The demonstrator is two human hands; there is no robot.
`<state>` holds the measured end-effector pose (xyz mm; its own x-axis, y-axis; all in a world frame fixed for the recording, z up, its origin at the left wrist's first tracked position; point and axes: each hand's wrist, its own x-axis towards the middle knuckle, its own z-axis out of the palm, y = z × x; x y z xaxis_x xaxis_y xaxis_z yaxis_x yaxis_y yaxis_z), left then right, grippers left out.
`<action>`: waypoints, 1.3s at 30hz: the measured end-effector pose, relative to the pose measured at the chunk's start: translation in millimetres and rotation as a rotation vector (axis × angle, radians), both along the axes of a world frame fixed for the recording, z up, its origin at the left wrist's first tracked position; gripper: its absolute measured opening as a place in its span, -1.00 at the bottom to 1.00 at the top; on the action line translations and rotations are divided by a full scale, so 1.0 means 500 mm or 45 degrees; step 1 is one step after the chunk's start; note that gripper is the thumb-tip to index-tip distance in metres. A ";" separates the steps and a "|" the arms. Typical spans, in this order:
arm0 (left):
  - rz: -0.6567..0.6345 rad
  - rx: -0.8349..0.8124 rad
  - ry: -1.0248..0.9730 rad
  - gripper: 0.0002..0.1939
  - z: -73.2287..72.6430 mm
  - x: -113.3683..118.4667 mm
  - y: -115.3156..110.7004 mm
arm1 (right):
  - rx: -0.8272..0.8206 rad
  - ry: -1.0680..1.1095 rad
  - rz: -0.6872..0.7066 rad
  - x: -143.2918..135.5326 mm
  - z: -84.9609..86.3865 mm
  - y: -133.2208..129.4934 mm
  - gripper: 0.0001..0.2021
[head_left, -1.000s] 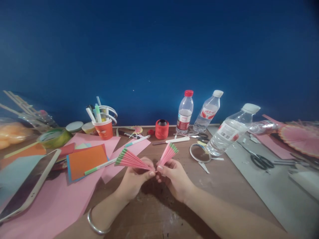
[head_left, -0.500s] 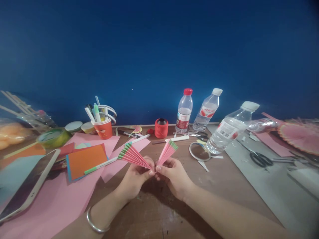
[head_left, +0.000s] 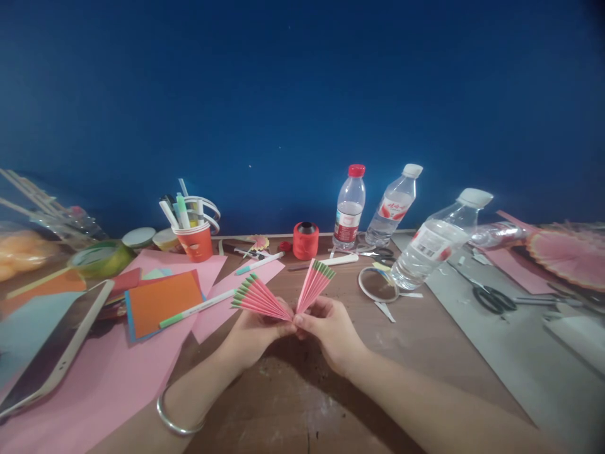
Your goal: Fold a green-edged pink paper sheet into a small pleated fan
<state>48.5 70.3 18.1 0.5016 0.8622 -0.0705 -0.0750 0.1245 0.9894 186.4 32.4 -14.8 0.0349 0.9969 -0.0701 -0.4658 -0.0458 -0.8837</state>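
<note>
A pleated pink paper piece [head_left: 262, 301] with green-tipped folds spreads into two fans that meet at a narrow centre. My left hand [head_left: 258, 334], a silver bangle at its wrist, pinches the base of the left fan. The base of the right fan is pinched between thumb and fingers of my right hand [head_left: 326, 328]. Both thumbs nearly touch at the middle; the fingers behind the paper are partly hidden. Just beyond the fans stands a red spool [head_left: 305, 242].
Left are a red cup of markers [head_left: 195, 243], orange paper [head_left: 165, 304], pink sheets and a phone [head_left: 61, 340]. Right stand three water bottles, the nearest one [head_left: 432, 243] tilted in view, a tape ring [head_left: 378, 284] and scissors [head_left: 494, 299] on a grey mat [head_left: 477, 340].
The left fan has shifted slightly right and its folds are spread wider. The right fan has opened a little and tilted more upright. My left thumb has moved lower along the paper.
</note>
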 end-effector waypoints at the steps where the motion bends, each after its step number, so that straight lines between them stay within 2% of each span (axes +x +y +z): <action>1: -0.010 -0.013 0.002 -0.82 -0.002 0.000 0.000 | 0.005 -0.001 -0.009 0.000 0.000 0.000 -0.80; 3: -0.024 -0.058 -0.026 -0.81 -0.009 0.001 -0.002 | 0.019 0.007 -0.017 0.000 0.000 -0.001 -0.81; 7: 0.089 -0.083 -0.023 -0.77 -0.024 0.001 -0.008 | 0.050 -0.041 -0.017 0.002 -0.002 -0.001 -0.84; 11: 0.175 -0.031 0.154 -0.85 -0.038 -0.002 -0.011 | -0.028 -0.325 -0.035 0.008 0.002 0.000 -0.90; 14: 0.170 0.004 0.188 -0.85 -0.046 -0.003 -0.011 | -0.099 -0.489 -0.070 0.012 0.005 0.002 -0.93; 18: 0.139 0.128 0.210 -0.74 -0.043 -0.003 -0.013 | -0.111 -0.459 -0.108 0.015 0.001 0.004 -0.90; 25: 0.106 0.448 0.481 -0.79 -0.041 -0.008 -0.013 | -0.126 -0.366 -0.022 0.017 -0.011 0.011 -0.87; 29: 0.088 0.331 0.370 -0.78 -0.048 -0.009 -0.011 | -0.103 -0.389 0.006 0.020 -0.014 0.012 -0.88; 34: 0.082 0.230 0.313 -0.76 -0.050 -0.006 -0.009 | 0.029 -0.580 0.054 0.025 -0.006 0.009 -0.83; 39: 0.048 0.209 0.298 -0.79 -0.048 -0.003 -0.010 | 0.012 -0.775 -0.066 0.022 0.002 0.006 -0.86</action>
